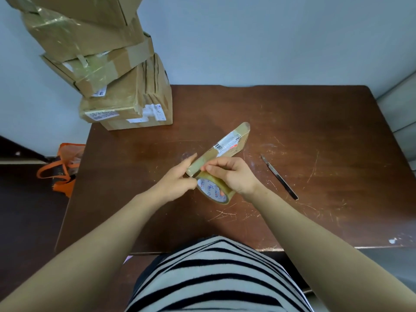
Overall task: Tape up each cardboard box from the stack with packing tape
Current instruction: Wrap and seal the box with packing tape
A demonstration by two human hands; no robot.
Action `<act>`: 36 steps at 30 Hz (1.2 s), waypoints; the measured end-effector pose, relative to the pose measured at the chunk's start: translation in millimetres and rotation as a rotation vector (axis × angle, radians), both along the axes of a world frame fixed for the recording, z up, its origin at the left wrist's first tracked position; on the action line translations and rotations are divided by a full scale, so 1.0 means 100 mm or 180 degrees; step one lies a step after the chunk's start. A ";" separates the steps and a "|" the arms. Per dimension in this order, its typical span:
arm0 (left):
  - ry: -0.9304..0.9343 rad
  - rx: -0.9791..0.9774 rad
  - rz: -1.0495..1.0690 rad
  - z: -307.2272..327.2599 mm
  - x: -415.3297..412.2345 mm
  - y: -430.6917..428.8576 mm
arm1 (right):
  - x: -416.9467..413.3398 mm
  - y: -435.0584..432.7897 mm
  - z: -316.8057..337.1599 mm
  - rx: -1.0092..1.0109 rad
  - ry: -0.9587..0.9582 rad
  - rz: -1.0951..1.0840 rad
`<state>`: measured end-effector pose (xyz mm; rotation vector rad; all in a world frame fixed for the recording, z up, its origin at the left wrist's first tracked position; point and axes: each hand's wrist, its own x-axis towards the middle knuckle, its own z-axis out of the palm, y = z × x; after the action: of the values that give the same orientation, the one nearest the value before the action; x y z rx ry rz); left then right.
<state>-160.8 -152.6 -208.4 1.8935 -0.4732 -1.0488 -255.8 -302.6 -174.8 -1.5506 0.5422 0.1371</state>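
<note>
1. Flat cardboard box (221, 149): laid diag. mid-worktop (315, 122), label up, near end presented for sealing.
2. Packing tape roll (215, 190): stood on edge against that end, clasped from above by right grip (231, 174), prob. to feed tape.
3. Left grip (177, 179): index laid along box end, likely steadying it. Whether anything's pinched can't be told.
4. Box stack (126, 93): kept far-left, well apart.
5. Blade (279, 176): left beside box, prob. for cutting.
</note>
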 end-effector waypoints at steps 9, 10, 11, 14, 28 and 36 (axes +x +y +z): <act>-0.2637 0.1026 -0.1851 0.17 -0.02 -0.36 | -0.12 0.04 -0.22 -0.0020 -0.0074 -0.0509; -0.2610 0.1111 -0.1985 0.16 -0.02 -0.37 | -0.12 0.04 -0.24 0.0019 -0.0092 -0.0545; -0.2604 0.1147 -0.2066 0.16 -0.02 -0.37 | -0.13 0.03 -0.24 0.0046 -0.0110 -0.0555; -0.2515 0.1154 -0.2342 0.21 0.00 -0.40 | -0.10 0.02 -0.25 0.0033 -0.0064 -0.0467; 0.0195 -0.0211 0.0461 -0.15 0.12 0.15 | 0.15 -0.02 -0.03 0.0219 -0.0091 -0.0090; -0.0489 0.0148 0.0589 -0.37 0.13 0.15 | 0.44 0.13 -0.12 -0.0068 0.0173 0.0001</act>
<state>-147.5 -137.4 -245.7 2.0259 -0.3546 -0.8035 -212.0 -289.5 -186.6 -1.5715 0.5879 0.1747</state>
